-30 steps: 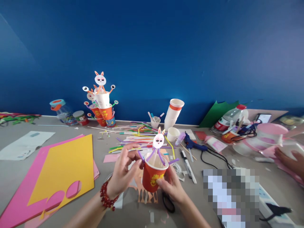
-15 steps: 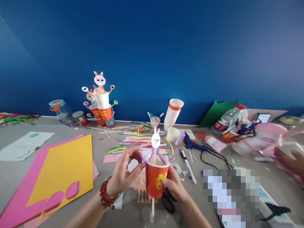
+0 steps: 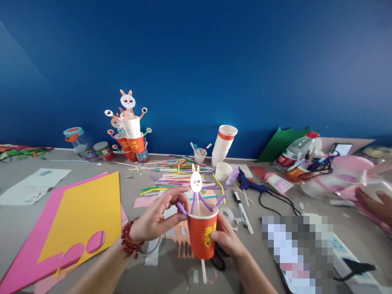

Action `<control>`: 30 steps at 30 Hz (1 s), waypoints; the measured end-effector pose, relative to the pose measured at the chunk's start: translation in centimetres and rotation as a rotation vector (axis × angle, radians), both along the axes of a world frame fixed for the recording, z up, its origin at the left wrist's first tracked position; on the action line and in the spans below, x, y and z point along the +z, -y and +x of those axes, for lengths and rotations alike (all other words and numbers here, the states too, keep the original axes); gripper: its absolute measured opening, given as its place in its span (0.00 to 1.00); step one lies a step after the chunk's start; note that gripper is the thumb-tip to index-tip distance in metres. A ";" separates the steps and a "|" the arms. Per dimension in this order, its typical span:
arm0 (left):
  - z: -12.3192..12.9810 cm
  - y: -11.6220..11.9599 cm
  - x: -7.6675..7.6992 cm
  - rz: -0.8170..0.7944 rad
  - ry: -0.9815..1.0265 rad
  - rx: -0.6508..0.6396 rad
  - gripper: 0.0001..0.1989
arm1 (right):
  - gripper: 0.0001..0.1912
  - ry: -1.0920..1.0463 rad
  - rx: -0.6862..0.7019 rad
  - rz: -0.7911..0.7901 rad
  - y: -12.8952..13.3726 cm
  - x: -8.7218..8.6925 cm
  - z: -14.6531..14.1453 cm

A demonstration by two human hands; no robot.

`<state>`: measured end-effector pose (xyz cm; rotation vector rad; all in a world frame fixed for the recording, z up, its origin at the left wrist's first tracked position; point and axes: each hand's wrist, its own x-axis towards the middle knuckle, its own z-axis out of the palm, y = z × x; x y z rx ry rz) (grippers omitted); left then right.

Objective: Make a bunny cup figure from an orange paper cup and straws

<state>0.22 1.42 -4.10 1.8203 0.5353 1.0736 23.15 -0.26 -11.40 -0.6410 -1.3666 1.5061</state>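
An orange-red paper cup [image 3: 199,241] with yellow characters stands upright off the table in my right hand [image 3: 229,241], whose fingers wrap its right side. A white stick [image 3: 203,271] sticks out below the cup. Above the rim rises a white paper rabbit head [image 3: 196,183] on this stick, with bent purple straws [image 3: 206,203] around it. My left hand [image 3: 162,214], a red bead bracelet on its wrist, pinches the end of the left purple straw [image 3: 181,208] beside the rim. Behind the cup lie black-handled scissors [image 3: 218,261], partly hidden.
Finished rabbit cups [image 3: 133,128] are stacked by the blue wall. Loose straws [image 3: 171,175], a blue glue gun [image 3: 251,184], a marker [image 3: 243,214] and tape [image 3: 226,214] lie ahead. Yellow card [image 3: 88,208] is at left. Another person's hand [image 3: 373,204] works at far right.
The rabbit head and upper stick have tilted left, while the stick's lower end has swung right. My left hand has shifted slightly left and stays at the left straw.
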 end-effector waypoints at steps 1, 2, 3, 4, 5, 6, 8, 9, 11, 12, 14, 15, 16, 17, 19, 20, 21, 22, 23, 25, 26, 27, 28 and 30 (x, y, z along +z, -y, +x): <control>-0.1 -0.1 0.1 -0.001 -0.021 -0.009 0.28 | 0.37 0.008 0.008 0.005 0.0 0.1 0.0; -0.2 -0.1 0.3 0.000 -0.040 -0.014 0.28 | 0.37 0.015 0.019 0.003 0.0 0.1 0.0; -0.2 -0.2 0.4 0.003 -0.057 -0.019 0.27 | 0.38 0.019 0.027 -0.002 -0.1 0.0 0.0; -0.3 -0.2 0.4 0.010 -0.072 -0.024 0.27 | 0.39 0.020 0.034 -0.010 -0.1 0.0 0.0; -0.3 -0.3 0.5 0.017 -0.083 -0.029 0.27 | 0.39 0.017 0.040 -0.018 -0.1 -0.1 0.0; -0.3 -0.4 0.5 0.024 -0.091 -0.034 0.27 | 0.40 0.012 0.046 -0.025 -0.1 -0.1 0.0; -0.3 -0.5 0.4 0.028 -0.093 -0.047 0.27 | 0.41 -0.009 0.056 -0.037 -0.2 -0.1 0.1; -0.3 -0.6 0.3 0.027 -0.085 -0.056 0.27 | 0.41 -0.022 0.064 -0.046 -0.2 0.0 0.1; -0.4 -0.6 0.0 0.016 -0.064 -0.072 0.28 | 0.41 -0.053 0.089 -0.063 -0.2 0.2 0.1; -0.4 -0.7 -0.1 0.007 -0.056 -0.076 0.28 | 0.41 -0.070 0.105 -0.069 -0.2 0.4 0.1; -0.5 -0.6 -0.4 -0.020 -0.049 -0.076 0.27 | 0.40 -0.100 0.140 -0.070 -0.2 0.7 0.0; -0.6 -0.6 -0.6 -0.034 -0.043 -0.074 0.27 | 0.40 -0.113 0.152 -0.069 -0.2 0.8 -0.1; -0.6 -0.5 -0.7 -0.045 -0.034 -0.073 0.27 | 0.40 -0.121 0.158 -0.071 -0.2 0.8 -0.1; -0.6 -0.5 -0.8 -0.053 -0.020 -0.070 0.26 | 0.41 -0.122 0.158 -0.076 -0.2 0.8 -0.1; -0.5 -0.5 -1.1 -0.071 0.009 -0.058 0.26 | 0.43 -0.113 0.148 -0.091 -0.2 0.7 -0.1; -0.5 -0.5 -1.2 -0.081 0.022 -0.052 0.26 | 0.44 -0.104 0.143 -0.099 -0.1 0.7 -0.1; -0.4 -0.5 -1.3 -0.092 0.031 -0.050 0.25 | 0.44 -0.096 0.140 -0.105 -0.1 0.7 0.0; -0.4 -0.5 -1.4 -0.102 0.039 -0.051 0.25 | 0.44 -0.090 0.140 -0.109 -0.1 0.7 0.0; -0.3 -0.6 -1.4 -0.110 0.046 -0.055 0.25 | 0.44 -0.087 0.143 -0.112 -0.1 0.8 0.0; -0.3 -0.6 -1.5 -0.118 0.053 -0.062 0.25 | 0.44 -0.082 0.152 -0.116 -0.1 0.9 0.1; -0.4 -0.6 -1.6 -0.122 0.056 -0.063 0.25 | 0.45 -0.081 0.155 -0.119 -0.1 1.0 0.1; -0.4 -0.5 -1.6 -0.127 0.060 -0.063 0.25 | 0.45 -0.079 0.155 -0.121 -0.1 1.1 0.0; -0.4 -0.5 -1.6 -0.133 0.064 -0.063 0.25 | 0.45 -0.079 0.152 -0.121 -0.1 1.1 0.0; -0.3 -0.4 -1.7 -0.147 0.074 -0.063 0.24 | 0.45 -0.079 0.143 -0.120 -0.1 1.1 0.0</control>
